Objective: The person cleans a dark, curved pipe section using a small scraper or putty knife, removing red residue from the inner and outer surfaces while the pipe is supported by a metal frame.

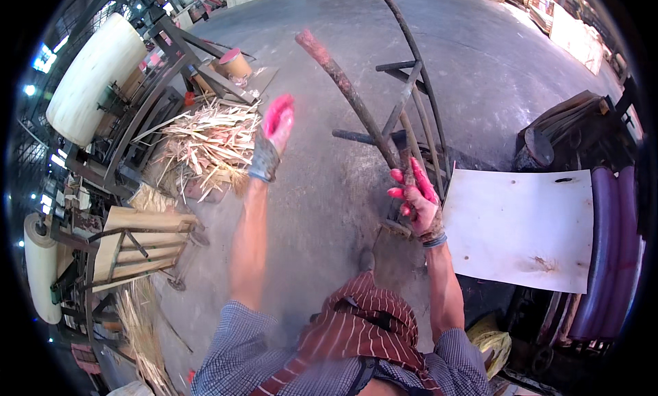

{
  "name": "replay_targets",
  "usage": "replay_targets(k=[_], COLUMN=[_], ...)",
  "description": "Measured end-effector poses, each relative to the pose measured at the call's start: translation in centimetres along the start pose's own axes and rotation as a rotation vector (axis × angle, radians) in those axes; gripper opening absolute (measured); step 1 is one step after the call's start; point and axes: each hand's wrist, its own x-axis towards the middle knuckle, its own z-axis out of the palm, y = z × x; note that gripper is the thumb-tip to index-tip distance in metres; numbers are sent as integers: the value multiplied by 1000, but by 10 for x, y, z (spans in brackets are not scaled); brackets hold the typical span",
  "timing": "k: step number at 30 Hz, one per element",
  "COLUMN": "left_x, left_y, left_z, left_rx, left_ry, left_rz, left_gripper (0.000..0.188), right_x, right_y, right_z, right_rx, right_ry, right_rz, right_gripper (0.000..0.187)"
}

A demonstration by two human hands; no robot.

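My right hand (419, 205), in a worn glove with pink-red fingers, is closed round the lower part of a dark, rusty bar on a metal frame (404, 108). One thick arm (346, 80) of this frame slants up to the left and ends in a pink-red tip. A thinner curved arm (404, 32) rises behind it. My left hand (276, 132), gloved the same way, is raised over the floor, away from the frame. Motion smears its fingers, which seem close together. Beside it lies a heap of wood strips (205, 146).
At right, a pale sheet (521, 224) lies beside purple rollers (603, 252). Leftward stand a large pale roll (96, 77) on a metal stand, a smaller roll (42, 266) and a tilted rack with veneer (144, 245). A drum (235, 65) stands behind the wood heap. Concrete floor (301, 211) lies between.
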Motion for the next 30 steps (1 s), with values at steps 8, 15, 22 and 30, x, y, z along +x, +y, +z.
replay_targets(k=[8,15,22,30], left_x=[174,246,237,226], left_y=[66,51,62,72], left_z=[24,49,49,55], left_rx=[229,231,74,50], left_ry=[-50,-545,-414,-302], left_rz=[407,-181,-250,-267], left_gripper=[38,56,77,81], right_x=[87,143,170,200], right_y=[2,9,-20,-72], right_z=[32,32,72,100], right_rx=[-89,-71,3,13], right_ry=[8,5,-54,-141], right_rz=[62,165,213,308], right_gripper=[52,51,48,52])
